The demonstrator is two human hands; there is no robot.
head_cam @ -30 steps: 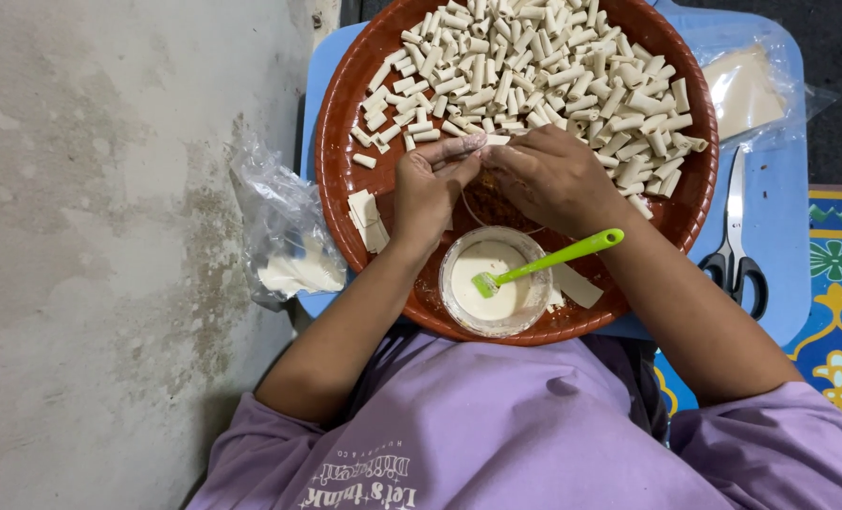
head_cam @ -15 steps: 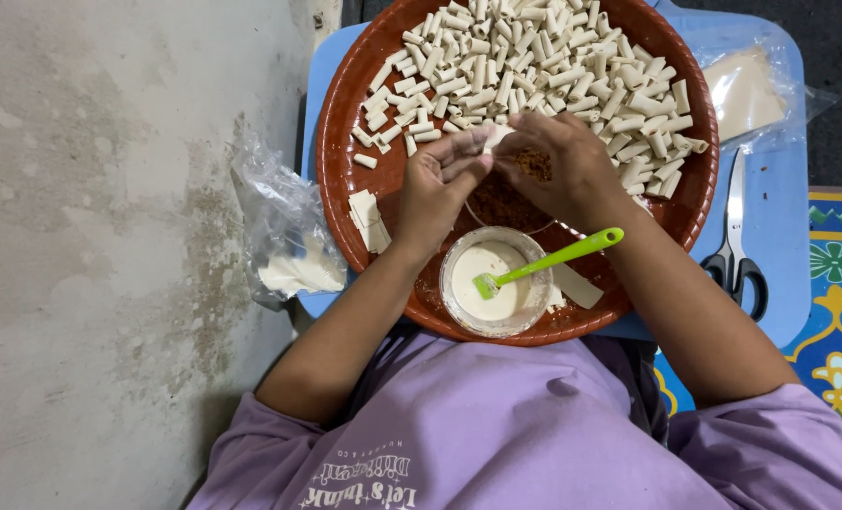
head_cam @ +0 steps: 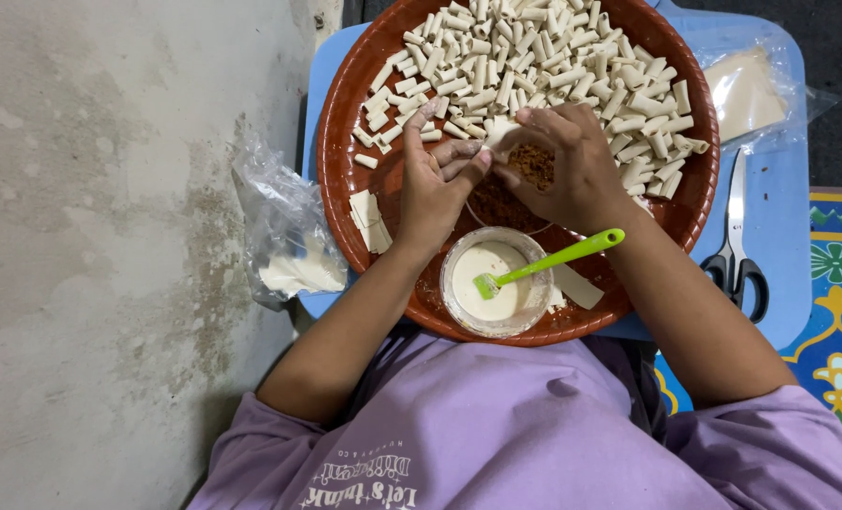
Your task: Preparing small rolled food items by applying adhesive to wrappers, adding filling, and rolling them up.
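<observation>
Big round brown tray (head_cam: 345, 203) sitting on blue table (head_cam: 780, 236), holding a heap of pale rolled sticks (head_cam: 553, 66) w/ axes lying every which way. Small glass bowl (head_cam: 459, 316) at near rim holding white paste & green brush (head_cam: 558, 260), handle pointing right. Left hand (head_cam: 435, 184) & right hand (head_cam: 567, 165) pinching a pale wrapper piece (head_cam: 498, 132) over brown filling (head_cam: 532, 165); its axis too hidden to tell.

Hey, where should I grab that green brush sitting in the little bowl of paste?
Probably by the bare outer end of the green brush handle, coming from the right hand side. That end sticks out over the small bowl rim, while the bristle end sits in the white paste.
</observation>
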